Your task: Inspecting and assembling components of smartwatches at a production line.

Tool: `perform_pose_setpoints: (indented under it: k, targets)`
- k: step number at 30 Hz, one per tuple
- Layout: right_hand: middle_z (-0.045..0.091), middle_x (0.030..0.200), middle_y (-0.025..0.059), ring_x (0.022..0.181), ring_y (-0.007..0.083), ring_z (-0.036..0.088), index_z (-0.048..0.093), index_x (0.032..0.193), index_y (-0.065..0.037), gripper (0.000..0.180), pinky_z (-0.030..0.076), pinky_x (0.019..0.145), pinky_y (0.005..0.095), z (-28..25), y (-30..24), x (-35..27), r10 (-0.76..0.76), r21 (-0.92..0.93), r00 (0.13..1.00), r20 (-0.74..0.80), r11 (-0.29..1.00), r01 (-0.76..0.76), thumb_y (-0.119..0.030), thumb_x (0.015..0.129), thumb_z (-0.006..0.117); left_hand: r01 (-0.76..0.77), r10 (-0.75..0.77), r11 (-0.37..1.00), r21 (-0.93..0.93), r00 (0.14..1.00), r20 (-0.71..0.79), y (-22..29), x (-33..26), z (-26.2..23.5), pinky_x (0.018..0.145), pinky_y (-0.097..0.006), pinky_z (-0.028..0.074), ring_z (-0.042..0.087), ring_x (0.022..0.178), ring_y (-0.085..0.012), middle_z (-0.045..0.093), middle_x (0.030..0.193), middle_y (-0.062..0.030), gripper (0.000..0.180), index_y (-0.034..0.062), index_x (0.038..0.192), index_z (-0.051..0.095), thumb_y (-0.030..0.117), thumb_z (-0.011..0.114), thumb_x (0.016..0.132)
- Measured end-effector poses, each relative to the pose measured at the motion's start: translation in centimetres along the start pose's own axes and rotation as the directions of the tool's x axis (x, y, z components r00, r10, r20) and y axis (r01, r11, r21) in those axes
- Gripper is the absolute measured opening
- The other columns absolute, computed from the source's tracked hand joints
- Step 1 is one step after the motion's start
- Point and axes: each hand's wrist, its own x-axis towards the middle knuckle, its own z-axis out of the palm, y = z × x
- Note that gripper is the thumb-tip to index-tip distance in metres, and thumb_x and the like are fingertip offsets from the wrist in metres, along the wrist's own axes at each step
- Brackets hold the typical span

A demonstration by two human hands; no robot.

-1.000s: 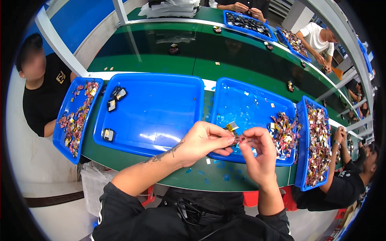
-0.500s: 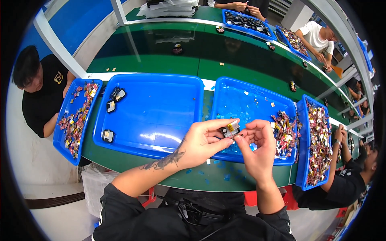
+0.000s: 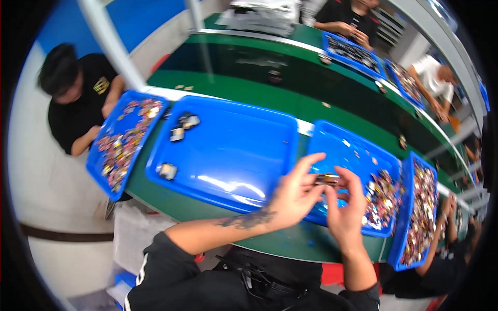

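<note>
Between my two hands is a small dark block-like part (image 3: pixel 327 180) with a light, shiny face, blurred by motion. The thumb and fingers of my left hand (image 3: pixel 294 199) pinch its left side, with the index finger stretched out above. On the other side my right hand (image 3: pixel 346 207) closes thumb and fingertips on it. Both hands hover over the near left of a blue tray (image 3: pixel 358 139), which holds scraps of clear blue film and a heap of small pink, yellow and silvery parts (image 3: pixel 381 199).
To the left, a wide blue tray (image 3: pixel 233 155) bears a few black-and-white parts (image 3: pixel 177 133). Filled blue bins stand at far left (image 3: pixel 127 140) and far right (image 3: pixel 417 212). Beyond runs a green belt (image 3: pixel 249 85) carrying scattered parts. Co-workers sit left (image 3: pixel 78 103), right and across.
My view has swung and tilted, so the trays appear shifted right and slanted. The held part has turned, hiding its white face, and my right fingers now close on its right end.
</note>
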Motion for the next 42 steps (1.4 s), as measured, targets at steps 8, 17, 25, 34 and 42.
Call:
perform_pose_setpoints:
  k: [8, 17, 25, 34, 42]
  targets:
    - [0.07, 0.077, 0.011, 0.073, 0.018, 0.067, 0.055, 0.118, 0.001, 0.044, 0.051, 0.069, 0.0304, -2.2, 10.5, 16.5, 0.09, -0.177, 0.993, 0.08, 0.981, -0.075, -0.005, 0.078, 0.07, 0.198, 0.272, -0.114, 0.973, 0.949, -0.161, 8.7, -5.3, -9.7, 0.085, -0.041, 0.051, 0.062, 0.1, -0.032, 0.069, 0.1, -0.0126, 0.028, 0.0075, 0.106, 0.067, 0.022, 0.07, 0.082]
    - [0.068, 0.105, 0.0186, 0.099, 0.032, 0.065, 0.066, 0.111, -0.001, 0.062, 0.052, 0.088, 0.0387, -4.5, 16.0, 22.7, 0.306, -0.598, 0.951, -0.049, 0.754, -0.273, -0.031, 0.062, 0.087, 0.434, 0.156, -0.32, 0.842, 0.901, -0.405, 11.7, -10.4, -15.8, 0.081, -0.046, 0.05, 0.063, 0.091, -0.0362, 0.066, 0.092, -0.0155, 0.04, 0.0067, 0.099, 0.064, 0.027, 0.081, 0.07]
    - [0.068, 0.082, 0.0109, 0.074, 0.0163, 0.067, 0.066, 0.1, 0.001, 0.027, 0.053, 0.068, 0.0308, 0.9, 0.1, 9.2, -0.105, 0.15, 0.875, 0.472, 0.988, 0.038, -0.024, 0.09, 0.066, 0.061, 0.061, 0.897, 0.438, 0.964, -0.257, 6.1, -0.4, -6.4, 0.055, -0.023, 0.054, 0.062, 0.066, -0.0112, 0.063, 0.08, -0.0047, 0.011, 0.0001, 0.099, 0.062, 0.005, 0.064, 0.09]
    - [0.066, 0.084, 0.0111, 0.08, 0.0259, 0.066, 0.069, 0.092, -0.005, 0.011, 0.053, 0.07, 0.0364, -8.3, 4.9, 4.4, -0.102, -0.479, 0.995, 0.013, 0.873, 0.096, -0.012, 0.084, 0.068, 0.256, -0.254, 0.967, -0.002, 0.96, -0.119, 1.2, 1.5, -1.8, 0.068, -0.03, 0.06, 0.069, 0.078, -0.0204, 0.066, 0.093, -0.0123, 0.021, -0.0011, 0.114, 0.057, 0.002, 0.057, 0.093]
    - [0.063, 0.083, 0.0123, 0.083, 0.0334, 0.063, 0.068, 0.093, -0.006, 0.014, 0.052, 0.073, 0.0427, -15.1, 9.9, 2.4, -0.044, -0.802, 0.999, 0.021, 0.596, 0.043, -0.005, 0.08, 0.062, 0.141, -0.183, 0.972, -0.188, 0.956, -0.23, 1.3, 2.5, -2.1, 0.072, -0.031, 0.055, 0.067, 0.079, -0.0208, 0.064, 0.092, -0.0086, 0.02, 0.0048, 0.11, 0.056, 0.004, 0.062, 0.091]
